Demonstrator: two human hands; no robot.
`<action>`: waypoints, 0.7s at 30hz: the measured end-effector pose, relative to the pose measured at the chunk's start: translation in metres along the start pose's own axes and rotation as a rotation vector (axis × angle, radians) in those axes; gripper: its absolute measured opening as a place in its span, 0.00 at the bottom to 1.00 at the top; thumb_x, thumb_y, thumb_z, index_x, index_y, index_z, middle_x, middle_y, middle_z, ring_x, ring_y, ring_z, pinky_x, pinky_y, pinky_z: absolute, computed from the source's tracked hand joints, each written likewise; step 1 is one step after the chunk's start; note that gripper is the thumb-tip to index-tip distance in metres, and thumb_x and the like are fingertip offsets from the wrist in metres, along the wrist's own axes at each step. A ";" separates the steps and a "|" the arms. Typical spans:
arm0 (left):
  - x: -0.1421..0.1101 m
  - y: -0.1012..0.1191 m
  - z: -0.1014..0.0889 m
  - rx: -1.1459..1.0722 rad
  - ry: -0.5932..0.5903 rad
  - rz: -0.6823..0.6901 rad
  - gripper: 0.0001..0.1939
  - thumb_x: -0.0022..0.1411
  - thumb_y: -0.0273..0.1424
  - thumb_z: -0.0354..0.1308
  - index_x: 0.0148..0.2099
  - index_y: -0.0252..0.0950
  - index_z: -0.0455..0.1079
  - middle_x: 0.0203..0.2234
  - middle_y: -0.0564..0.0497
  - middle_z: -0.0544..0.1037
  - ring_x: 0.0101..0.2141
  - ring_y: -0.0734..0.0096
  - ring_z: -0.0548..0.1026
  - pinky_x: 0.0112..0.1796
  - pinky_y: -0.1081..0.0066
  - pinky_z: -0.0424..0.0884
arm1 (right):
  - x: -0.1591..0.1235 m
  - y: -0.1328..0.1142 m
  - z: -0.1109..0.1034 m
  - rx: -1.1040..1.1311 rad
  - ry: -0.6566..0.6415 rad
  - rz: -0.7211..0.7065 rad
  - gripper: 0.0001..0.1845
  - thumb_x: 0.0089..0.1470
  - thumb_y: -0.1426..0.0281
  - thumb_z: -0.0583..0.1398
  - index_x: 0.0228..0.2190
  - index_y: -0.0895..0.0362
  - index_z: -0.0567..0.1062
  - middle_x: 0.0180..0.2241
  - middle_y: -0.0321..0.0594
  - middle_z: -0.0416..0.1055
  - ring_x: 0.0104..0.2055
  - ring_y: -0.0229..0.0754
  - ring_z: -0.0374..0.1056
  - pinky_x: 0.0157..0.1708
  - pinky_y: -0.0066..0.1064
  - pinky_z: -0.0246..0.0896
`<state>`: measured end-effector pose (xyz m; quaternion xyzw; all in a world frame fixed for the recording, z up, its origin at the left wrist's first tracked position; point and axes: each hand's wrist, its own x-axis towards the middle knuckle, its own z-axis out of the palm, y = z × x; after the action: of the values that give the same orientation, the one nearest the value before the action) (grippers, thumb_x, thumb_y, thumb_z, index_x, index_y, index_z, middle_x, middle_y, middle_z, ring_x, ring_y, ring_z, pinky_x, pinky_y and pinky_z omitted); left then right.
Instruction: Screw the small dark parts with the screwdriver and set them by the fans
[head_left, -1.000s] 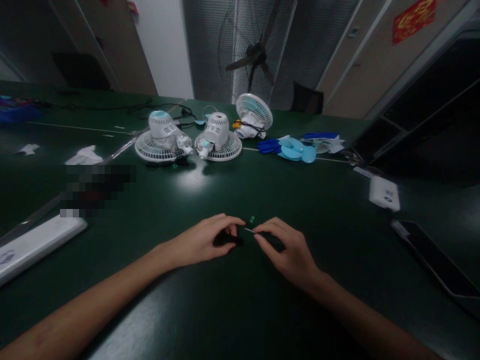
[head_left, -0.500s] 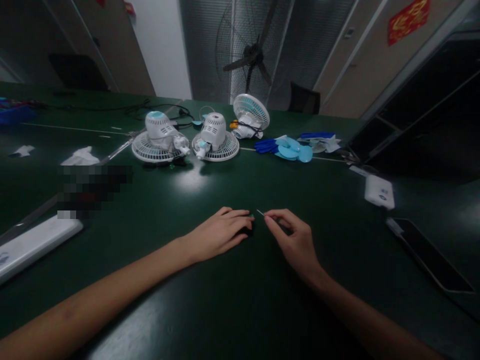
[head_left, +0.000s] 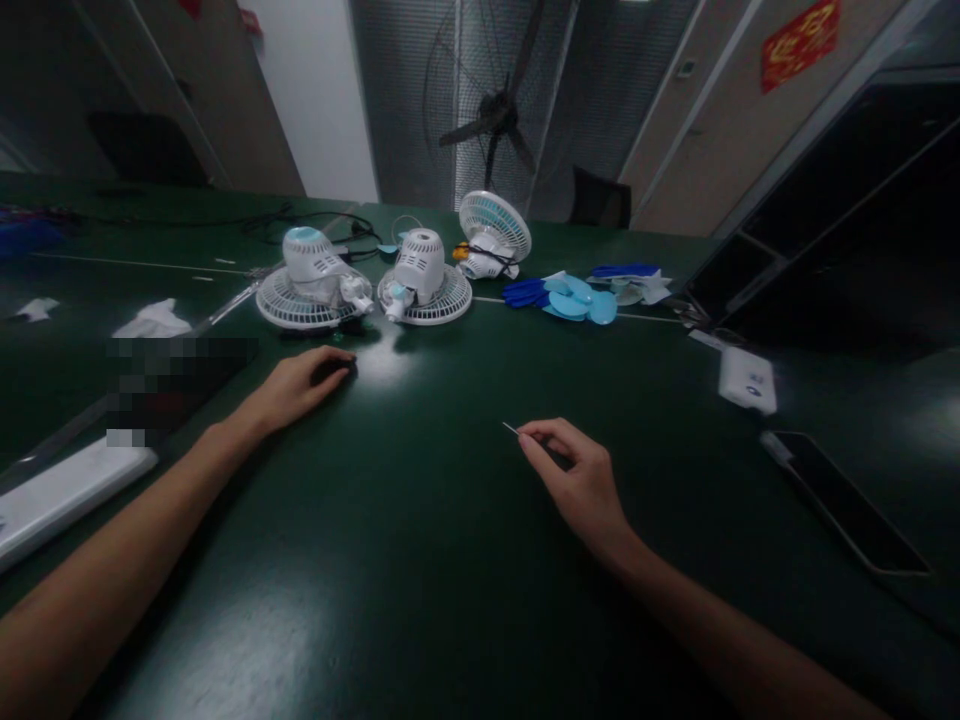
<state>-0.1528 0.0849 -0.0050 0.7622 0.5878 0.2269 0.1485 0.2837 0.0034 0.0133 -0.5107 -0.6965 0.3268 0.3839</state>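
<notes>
My left hand (head_left: 309,386) is low over the dark green table at the left, just in front of an upturned white fan (head_left: 307,295). Its fingers are bent together with the thumb tip close below them; what lies at the fingertips is dark and too small to name. Small greenish bits (head_left: 338,335) lie by that fan's rim. Right of the middle, my right hand (head_left: 574,475) pinches a thin metal rod (head_left: 510,427) between thumb and forefinger, its free end pointing left and up. A second upturned white fan (head_left: 421,280) stands beside the first.
Behind stands a third fan (head_left: 495,225) with its cord wound round it. Light blue fan blades (head_left: 577,299) and blue gloves (head_left: 525,293) lie right of it. A white box (head_left: 748,380) and a phone-like black slab (head_left: 847,500) lie right; a long white case (head_left: 75,490) lies left.
My left hand has moved left and away from me, from beside the rod to the fan, its spread fingers now drawn together. My right hand still pinches the rod. The view has shifted slightly.
</notes>
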 end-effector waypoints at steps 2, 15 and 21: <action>-0.002 -0.009 -0.005 0.032 0.037 -0.038 0.28 0.68 0.51 0.54 0.61 0.39 0.72 0.56 0.42 0.79 0.52 0.50 0.78 0.53 0.58 0.73 | 0.000 0.000 0.000 -0.004 0.003 -0.004 0.10 0.67 0.62 0.61 0.43 0.52 0.81 0.44 0.45 0.79 0.47 0.52 0.76 0.46 0.47 0.74; -0.012 -0.012 -0.010 0.077 0.258 -0.099 0.22 0.74 0.45 0.53 0.60 0.35 0.70 0.46 0.48 0.81 0.46 0.59 0.79 0.47 0.68 0.72 | -0.001 0.003 0.000 0.013 -0.019 0.003 0.11 0.67 0.62 0.61 0.43 0.53 0.81 0.44 0.45 0.78 0.46 0.51 0.75 0.45 0.47 0.74; -0.015 -0.022 -0.010 0.183 0.299 -0.133 0.24 0.71 0.48 0.57 0.55 0.33 0.75 0.48 0.46 0.78 0.45 0.57 0.76 0.46 0.66 0.71 | -0.001 0.001 -0.001 0.022 -0.013 0.008 0.11 0.67 0.62 0.61 0.43 0.53 0.81 0.44 0.46 0.78 0.47 0.52 0.75 0.47 0.50 0.74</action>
<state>-0.1794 0.0764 -0.0099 0.6898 0.6705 0.2730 0.0042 0.2851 0.0028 0.0123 -0.5070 -0.6933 0.3393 0.3836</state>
